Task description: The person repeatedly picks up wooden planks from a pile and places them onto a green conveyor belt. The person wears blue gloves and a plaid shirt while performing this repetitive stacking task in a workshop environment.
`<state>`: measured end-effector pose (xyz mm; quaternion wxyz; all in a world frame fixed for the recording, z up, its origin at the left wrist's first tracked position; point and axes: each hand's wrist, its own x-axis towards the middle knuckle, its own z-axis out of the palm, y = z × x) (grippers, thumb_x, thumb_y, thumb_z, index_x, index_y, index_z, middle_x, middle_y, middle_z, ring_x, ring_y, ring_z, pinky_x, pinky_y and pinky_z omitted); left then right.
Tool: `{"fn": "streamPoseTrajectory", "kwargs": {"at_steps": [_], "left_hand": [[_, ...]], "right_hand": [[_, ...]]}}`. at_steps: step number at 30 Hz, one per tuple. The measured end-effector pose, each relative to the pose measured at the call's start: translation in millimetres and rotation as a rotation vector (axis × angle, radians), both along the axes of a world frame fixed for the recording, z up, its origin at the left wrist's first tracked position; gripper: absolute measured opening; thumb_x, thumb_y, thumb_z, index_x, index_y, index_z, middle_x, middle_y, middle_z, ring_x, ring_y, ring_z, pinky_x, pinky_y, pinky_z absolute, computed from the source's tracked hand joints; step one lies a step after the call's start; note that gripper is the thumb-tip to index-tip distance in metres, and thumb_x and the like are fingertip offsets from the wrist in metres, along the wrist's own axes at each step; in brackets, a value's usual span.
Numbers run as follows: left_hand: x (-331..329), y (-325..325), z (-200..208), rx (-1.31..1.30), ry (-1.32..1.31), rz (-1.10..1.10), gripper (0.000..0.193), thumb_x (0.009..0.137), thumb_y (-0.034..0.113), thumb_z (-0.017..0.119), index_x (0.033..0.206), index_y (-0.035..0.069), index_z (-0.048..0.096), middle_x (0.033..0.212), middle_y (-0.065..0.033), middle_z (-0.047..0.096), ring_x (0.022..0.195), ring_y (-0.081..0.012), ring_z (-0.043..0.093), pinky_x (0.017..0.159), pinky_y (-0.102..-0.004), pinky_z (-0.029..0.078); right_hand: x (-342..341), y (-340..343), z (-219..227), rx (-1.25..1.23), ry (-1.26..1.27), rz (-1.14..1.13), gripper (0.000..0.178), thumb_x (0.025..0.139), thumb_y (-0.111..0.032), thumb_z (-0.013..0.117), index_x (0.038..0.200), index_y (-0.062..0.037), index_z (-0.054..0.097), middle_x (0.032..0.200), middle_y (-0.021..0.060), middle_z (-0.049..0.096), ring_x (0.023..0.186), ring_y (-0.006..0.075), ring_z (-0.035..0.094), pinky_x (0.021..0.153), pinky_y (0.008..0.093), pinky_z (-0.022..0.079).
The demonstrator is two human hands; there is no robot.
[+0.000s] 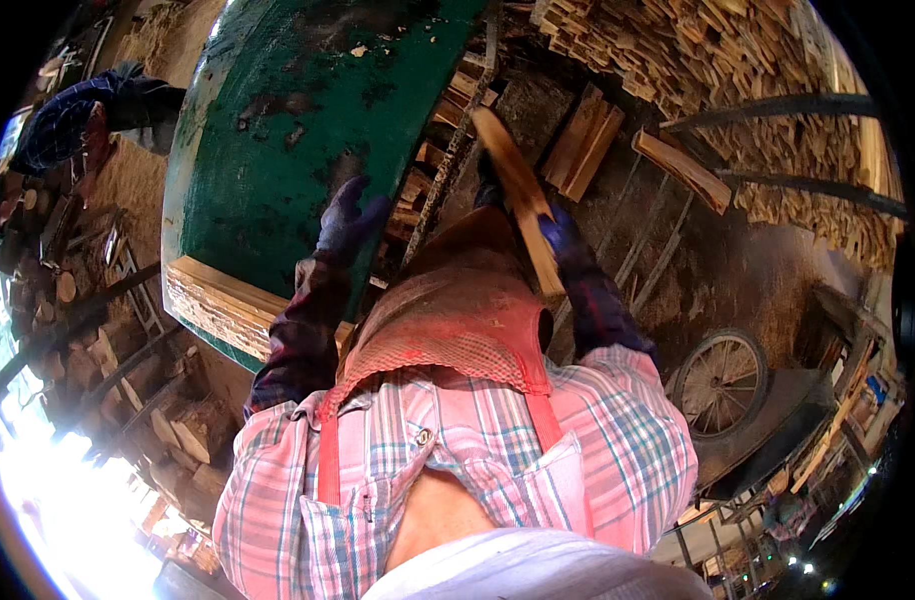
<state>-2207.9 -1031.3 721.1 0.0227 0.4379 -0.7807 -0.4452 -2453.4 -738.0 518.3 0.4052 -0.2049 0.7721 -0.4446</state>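
Observation:
My right hand (pixel 568 240), in a dark bluish-purple glove, is closed round a split wooden plank (pixel 523 185). The plank slants in front of my apron, its far end up toward the green table's edge. Over the near part of the green-topped table (pixel 308 110) hangs my left hand (pixel 350 220), gloved alike, its fingers apart and nothing in it. A thick rough-sided length of wood (pixel 223 305) lies along the table's near left edge, partly hidden behind my left forearm.
To the right, split planks (pixel 586 140) lie on the floor, and another piece of wood (pixel 683 168) rests across metal bars. A tall wood stack (pixel 698 70) stands far right. Near my right elbow is a spoked wheel (pixel 720 382). Another person (pixel 98 120) is beyond the table's left side.

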Motion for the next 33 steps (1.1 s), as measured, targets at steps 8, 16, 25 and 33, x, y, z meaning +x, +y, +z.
{"fn": "streamPoseTrajectory", "kwargs": {"at_steps": [8, 16, 25, 33], "left_hand": [[-9, -19, -12, 0.105, 0.277, 0.191, 0.054, 0.08, 0.027, 0.066, 0.124, 0.003, 0.048, 0.119, -0.0155, 0.054, 0.11, -0.023, 0.052, 0.09, -0.032, 0.042], [-56, -87, -17, -0.046, 0.211, 0.497, 0.049, 0.079, 0.017, 0.066, 0.123, 0.004, 0.049, 0.117, -0.0103, 0.055, 0.103, -0.0187, 0.054, 0.084, -0.0316, 0.044], [-154, -151, -19, 0.088, 0.247, 0.572, 0.048, 0.08, 0.019, 0.064, 0.124, 0.005, 0.049, 0.119, -0.0095, 0.055, 0.108, -0.0182, 0.053, 0.088, -0.0318, 0.043], [-255, -199, -15, 0.514, 0.631, 0.426, 0.047, 0.086, 0.03, 0.058, 0.122, 0.0, 0.05, 0.115, -0.0108, 0.057, 0.104, -0.018, 0.053, 0.086, -0.0321, 0.043]], "right_hand": [[-32, -231, 72, -0.237, -0.255, -0.249, 0.049, 0.087, -0.026, 0.055, 0.128, -0.0027, 0.043, 0.121, 0.0127, 0.051, 0.108, 0.028, 0.05, 0.089, 0.0373, 0.041], [-251, -413, 143, -0.507, -0.251, -0.524, 0.055, 0.088, -0.027, 0.055, 0.133, -0.0041, 0.033, 0.127, 0.011, 0.045, 0.113, 0.0338, 0.045, 0.094, 0.0422, 0.038], [-409, -592, 91, -0.616, -0.615, -0.244, 0.072, 0.074, -0.05, 0.067, 0.132, -0.0178, 0.039, 0.118, 0.0042, 0.052, 0.105, 0.0224, 0.052, 0.087, 0.0392, 0.045], [-206, -404, 163, -0.276, -0.602, -0.153, 0.046, 0.082, -0.035, 0.065, 0.117, -0.009, 0.049, 0.1, 0.0025, 0.054, 0.086, 0.0165, 0.055, 0.069, 0.0292, 0.051]]}}
